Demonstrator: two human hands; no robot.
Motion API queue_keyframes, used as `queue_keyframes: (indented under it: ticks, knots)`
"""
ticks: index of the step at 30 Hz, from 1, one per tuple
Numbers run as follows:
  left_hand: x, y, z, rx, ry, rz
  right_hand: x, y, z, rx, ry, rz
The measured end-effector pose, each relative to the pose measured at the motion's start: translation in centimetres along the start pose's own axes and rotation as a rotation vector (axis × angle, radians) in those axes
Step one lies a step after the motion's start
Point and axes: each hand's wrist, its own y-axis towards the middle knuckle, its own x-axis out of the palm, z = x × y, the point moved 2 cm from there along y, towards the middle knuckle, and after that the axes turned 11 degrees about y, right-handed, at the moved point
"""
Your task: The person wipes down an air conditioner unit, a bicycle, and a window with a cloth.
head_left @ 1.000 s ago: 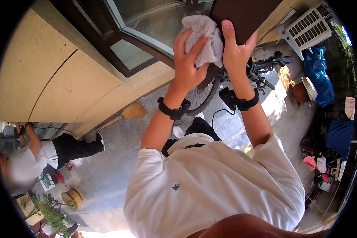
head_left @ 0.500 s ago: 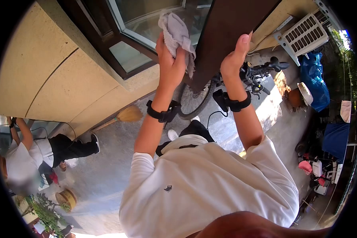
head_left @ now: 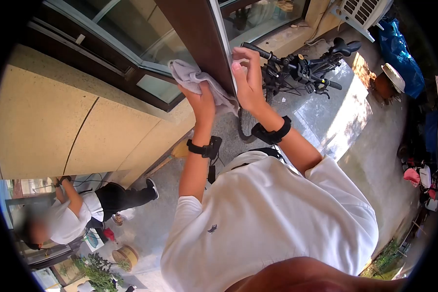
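My left hand (head_left: 199, 103) is closed on a crumpled pale grey cloth (head_left: 194, 78), which lies against the lower part of a brown window sash (head_left: 199, 36). The cloth's loose end hangs to the right, below the sash corner. On the other side, my right hand (head_left: 249, 82) has bent fingers and a thumb at the sash's light-coloured edge, gripping it. Both wrists wear black straps with small devices.
A bicycle (head_left: 301, 68) stands beyond my right hand, near an air-conditioner unit (head_left: 360, 14). The tan wall (head_left: 48, 117) runs along the left, with a broom (head_left: 180, 149) below it. Another person (head_left: 78, 214) in a white shirt is at lower left, near a potted plant (head_left: 100, 272).
The view has shifted and the sash now appears more edge-on. The cloth has moved lower and left in view. My right hand has gone from upright fingers to bent ones at the sash edge.
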Motion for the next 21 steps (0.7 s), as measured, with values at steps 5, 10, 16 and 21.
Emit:
queue_keyframes:
  ticks: [5, 10, 16, 21]
  knots:
    - [-1.0, 3.5, 9.7, 0.069, -0.047, -0.103, -1.2, -4.6, -1.4, 0.225, 0.0, -0.292]
    - [-0.8, 4.8, 14.0, 0.1, -0.048, -0.103, -0.5, -1.5, -4.8, 0.318, 0.231, -0.192]
    - [-1.5, -0.5, 11.1, -0.236, -0.31, -0.366, -2.6, -2.1, -3.8, -0.011, 0.084, -0.105]
    - [-0.8, -3.3, 10.1, -0.326, -0.035, -0.191, -3.9, -0.4, -3.3, -0.078, 0.073, -0.043]
